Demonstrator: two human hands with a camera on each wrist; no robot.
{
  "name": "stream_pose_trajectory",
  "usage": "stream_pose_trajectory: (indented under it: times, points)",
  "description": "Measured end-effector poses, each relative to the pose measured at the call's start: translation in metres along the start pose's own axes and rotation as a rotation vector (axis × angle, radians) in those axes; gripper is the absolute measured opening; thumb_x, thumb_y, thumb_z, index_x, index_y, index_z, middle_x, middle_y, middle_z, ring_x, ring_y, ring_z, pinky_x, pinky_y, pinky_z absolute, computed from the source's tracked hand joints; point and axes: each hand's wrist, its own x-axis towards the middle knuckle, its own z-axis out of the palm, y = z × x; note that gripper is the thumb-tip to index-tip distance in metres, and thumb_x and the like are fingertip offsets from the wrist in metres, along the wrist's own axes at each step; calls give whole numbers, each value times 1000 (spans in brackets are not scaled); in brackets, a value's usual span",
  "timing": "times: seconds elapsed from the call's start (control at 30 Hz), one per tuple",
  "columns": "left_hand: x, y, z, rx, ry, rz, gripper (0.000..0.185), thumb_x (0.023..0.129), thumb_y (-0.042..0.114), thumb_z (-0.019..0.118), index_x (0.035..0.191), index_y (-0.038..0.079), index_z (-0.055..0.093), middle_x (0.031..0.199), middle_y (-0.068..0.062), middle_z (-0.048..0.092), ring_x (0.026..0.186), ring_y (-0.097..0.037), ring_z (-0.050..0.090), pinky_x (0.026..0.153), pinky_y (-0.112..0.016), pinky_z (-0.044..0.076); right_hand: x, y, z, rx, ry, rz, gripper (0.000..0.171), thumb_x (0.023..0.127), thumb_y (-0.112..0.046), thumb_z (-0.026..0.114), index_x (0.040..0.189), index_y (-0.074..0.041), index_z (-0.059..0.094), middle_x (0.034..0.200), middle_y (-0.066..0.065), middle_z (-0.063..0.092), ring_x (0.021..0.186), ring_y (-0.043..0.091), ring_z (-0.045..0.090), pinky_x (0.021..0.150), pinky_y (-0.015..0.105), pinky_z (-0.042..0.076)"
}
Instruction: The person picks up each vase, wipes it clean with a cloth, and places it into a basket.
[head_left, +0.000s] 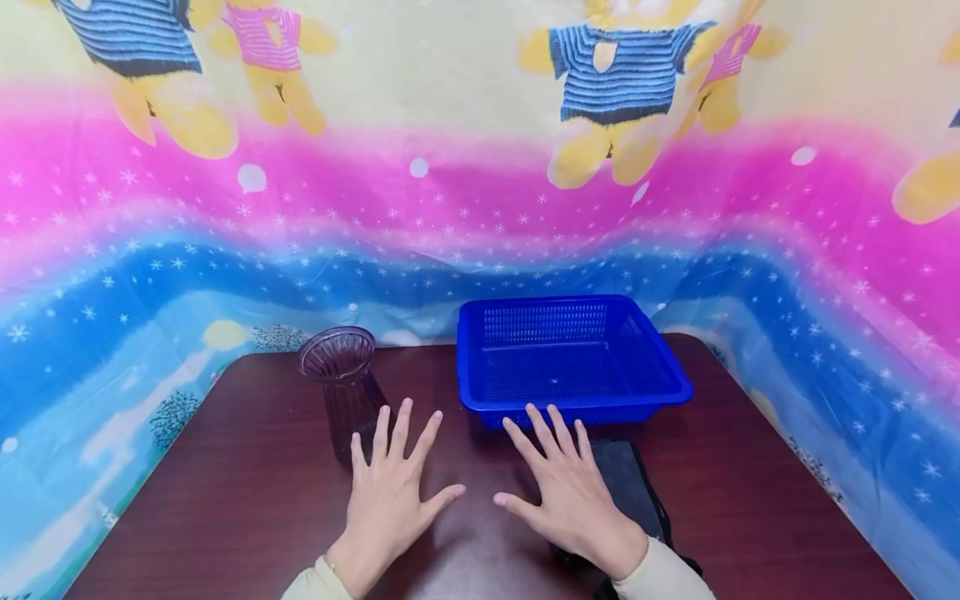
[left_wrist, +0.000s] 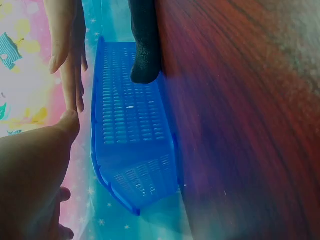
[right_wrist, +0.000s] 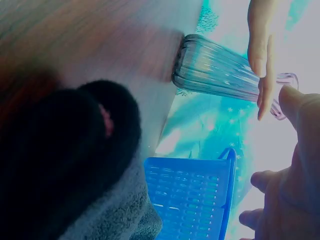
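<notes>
Both hands hover over the table with palms down and fingers spread, holding nothing. The left hand (head_left: pixel 388 504) is just right of a ribbed, purplish clear glass vase (head_left: pixel 351 408), its fingertips overlapping the vase's lower part in the head view. The vase stands upright with a flared rim. My right hand (head_left: pixel 566 500) is in front of a blue plastic basket (head_left: pixel 573 410), fingertips close to its near rim. Partly hidden under the right hand and forearm lies a dark, fuzzy fabric item (head_left: pixel 626 483); its soft rounded edge (right_wrist: pixel 117 110) shows large in the right wrist view.
The dark red-brown wooden table (head_left: pixel 225 500) has rounded far corners. A printed curtain (head_left: pixel 450 217) with bears and snowflakes hangs close behind it and along both sides. The basket has slotted walls and sits at the back right; the vase is at the back left.
</notes>
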Motion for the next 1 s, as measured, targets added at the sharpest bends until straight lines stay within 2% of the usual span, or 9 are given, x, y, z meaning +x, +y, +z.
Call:
stream_pose_trajectory:
  times: [0.2, 0.3, 0.43, 0.53, 0.8, 1.0]
  points:
    - [2, -3, -2, 11, 38, 18, 98, 76, 78, 67, 157, 31, 37, 162, -17, 36, 147, -43, 37, 109, -70, 37, -1, -3, 1, 6, -24, 0, 89, 88, -82, 44, 159, -31, 30, 170, 8, 20, 158, 40, 14, 120, 70, 17]
    - [4, -4, -3, 8, 55, 31, 96, 76, 76, 68, 155, 28, 41, 159, -18, 40, 144, -43, 42, 107, -67, 40, -2, -4, 2, 8, -23, -8, 87, 88, -77, 52, 159, -30, 33, 169, 9, 24, 157, 40, 18, 119, 69, 22]
    - [4, -5, -5, -8, 36, 23, 95, 77, 73, 70, 154, 26, 43, 156, -18, 44, 143, -41, 44, 107, -63, 43, -4, -5, 5, 23, -18, -24, 87, 86, -68, 65, 157, -29, 36, 167, 12, 28, 155, 41, 24, 117, 68, 28]
    - [4, -6, -7, -24, 29, 11, 94, 78, 70, 72, 154, 26, 42, 156, -18, 45, 143, -40, 44, 108, -61, 44, -5, -3, 8, 22, -16, -26, 87, 85, -65, 68, 157, -28, 37, 166, 12, 30, 153, 41, 26, 116, 67, 30]
    - [3, -13, -8, -59, 138, 11, 86, 79, 63, 75, 148, 19, 50, 148, -19, 53, 135, -40, 51, 103, -57, 48, -8, 6, 10, 56, -54, -3, 89, 84, -60, 74, 158, -30, 35, 165, 11, 32, 154, 39, 27, 116, 67, 30]
    - [2, -19, -10, -73, 169, 7, 81, 82, 62, 70, 147, 18, 51, 144, -19, 57, 131, -40, 55, 101, -54, 50, -7, 12, 10, 56, -56, 17, 87, 84, -57, 76, 157, -31, 36, 164, 11, 36, 153, 39, 29, 116, 66, 31]
